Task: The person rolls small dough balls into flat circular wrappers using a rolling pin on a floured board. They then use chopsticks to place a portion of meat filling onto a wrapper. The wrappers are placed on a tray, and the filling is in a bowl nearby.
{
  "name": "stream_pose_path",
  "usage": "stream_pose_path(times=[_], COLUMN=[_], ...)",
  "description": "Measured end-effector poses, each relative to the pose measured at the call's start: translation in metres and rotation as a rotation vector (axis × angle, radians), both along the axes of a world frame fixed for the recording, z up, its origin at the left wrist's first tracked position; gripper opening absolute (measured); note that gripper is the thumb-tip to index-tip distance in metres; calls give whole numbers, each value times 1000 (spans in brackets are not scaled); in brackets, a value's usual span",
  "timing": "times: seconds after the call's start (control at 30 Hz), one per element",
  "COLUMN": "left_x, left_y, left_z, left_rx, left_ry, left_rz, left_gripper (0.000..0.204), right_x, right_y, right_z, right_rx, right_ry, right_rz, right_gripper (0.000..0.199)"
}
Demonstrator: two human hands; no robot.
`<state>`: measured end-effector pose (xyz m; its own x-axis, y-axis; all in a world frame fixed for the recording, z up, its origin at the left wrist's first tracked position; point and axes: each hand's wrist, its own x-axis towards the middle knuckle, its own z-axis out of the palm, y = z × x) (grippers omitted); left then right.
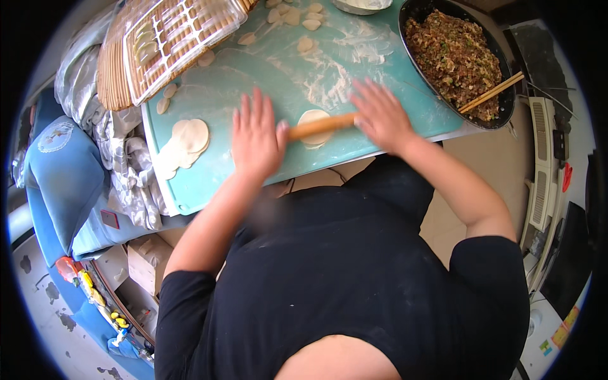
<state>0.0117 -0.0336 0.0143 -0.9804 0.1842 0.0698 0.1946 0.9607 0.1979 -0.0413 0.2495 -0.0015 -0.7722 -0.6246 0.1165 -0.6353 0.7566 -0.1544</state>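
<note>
A wooden rolling pin [323,127] lies across a round dough wrapper [315,120] on the teal mat [215,95]. My left hand [257,136] presses flat at the pin's left end, fingers stretched forward. At the other end my right hand [382,117] rests with its fingers spread, slightly blurred. Neither hand wraps around the pin. Left of my left hand is an overlapping pile of rolled wrappers [189,140]. Small flattened dough pieces [305,44] lie farther back, with a group [291,15] at the far edge. Flour is smeared over the mat's middle.
A pan of minced filling [453,60] stands at the far right, chopsticks [492,92] across it. At the far left, a clear compartment tray [183,38] with a few dumplings rests on a woven mat [114,76]. A bowl [361,5] sits at the back; a blue chair [66,171] stands left.
</note>
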Motion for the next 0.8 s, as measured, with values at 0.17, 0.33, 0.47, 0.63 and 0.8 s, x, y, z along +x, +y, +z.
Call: stream_pose_path(times=[0.17, 0.33, 0.47, 0.63, 0.8], left_x=[-2, -52, 7, -52, -6], left_y=[3, -8, -2, -7, 0], left_z=[-11, -8, -11, -17, -4], left_rx=[5, 19, -68, 16, -80], left_ry=[-18, 110, 67, 140, 73], left_rz=[-44, 147, -60, 175, 19], left_gripper=[51, 52, 55, 59, 60], right_x=[9, -22, 31, -23, 13], right_y=[-4, -8, 5, -10, 9], right_z=[20, -3, 15, 17, 9], right_rx=[7, -50, -32, -4, 58], right_ry=[-119, 46, -114, -47, -87], right_rz=[64, -155, 9, 14, 10], right_gripper=[50, 49, 49, 51, 56])
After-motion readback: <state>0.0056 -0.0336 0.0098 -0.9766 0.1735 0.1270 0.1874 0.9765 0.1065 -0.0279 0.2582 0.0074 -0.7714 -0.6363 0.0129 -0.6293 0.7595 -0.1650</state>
